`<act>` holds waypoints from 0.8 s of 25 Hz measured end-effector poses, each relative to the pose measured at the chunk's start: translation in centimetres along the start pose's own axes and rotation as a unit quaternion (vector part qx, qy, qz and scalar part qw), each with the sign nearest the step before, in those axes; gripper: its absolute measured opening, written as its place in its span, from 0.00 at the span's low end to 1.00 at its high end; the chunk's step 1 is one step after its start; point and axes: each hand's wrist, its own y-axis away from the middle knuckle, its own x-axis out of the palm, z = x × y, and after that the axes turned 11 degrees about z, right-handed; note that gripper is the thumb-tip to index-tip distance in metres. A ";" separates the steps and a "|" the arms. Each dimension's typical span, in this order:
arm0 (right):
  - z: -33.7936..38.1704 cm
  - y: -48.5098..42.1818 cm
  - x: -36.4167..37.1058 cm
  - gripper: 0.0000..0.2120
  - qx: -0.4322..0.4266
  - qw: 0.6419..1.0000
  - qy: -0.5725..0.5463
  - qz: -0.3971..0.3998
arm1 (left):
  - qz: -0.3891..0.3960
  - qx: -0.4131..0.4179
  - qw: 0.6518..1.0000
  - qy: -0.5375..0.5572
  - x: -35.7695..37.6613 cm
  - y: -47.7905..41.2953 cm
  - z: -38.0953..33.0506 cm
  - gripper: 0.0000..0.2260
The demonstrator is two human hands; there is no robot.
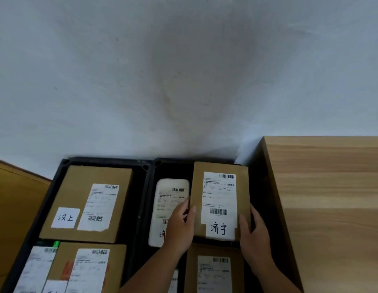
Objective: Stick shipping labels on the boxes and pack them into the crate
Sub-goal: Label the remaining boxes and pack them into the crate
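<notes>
Box 1 lies label up at the near end of the left crate, touching a white-labelled item on its left that the frame edge cuts off. Box 2 lies label up at the near end of the right crate, partly hidden by the forearms. Left hand grasps the left edge of Box 3: thumb on the top face, fingers curled round the side. Right hand grasps the right edge the same way, thumb on the top face beside the label. Box 3 is at the far right of the right crate, label up, with a handwritten tag at its near end; whether it rests on the crate floor cannot be told. Parcel, white and labelled, lies just left of Box 3, partly covered by the left hand. Box 4 lies at the far end of the left crate, carrying a printed label and a handwritten tag. Both crates are black and stand side by side. Tabletop, wood-grained, stands right of the crates. Grey surface lies beyond them
</notes>
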 end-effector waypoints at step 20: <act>-5.2 -2.3 4.3 0.35 -0.037 0.928 0.362 0.083 | 0.027 0.135 0.942 -0.305 1.8 -1.3 5.1 0.25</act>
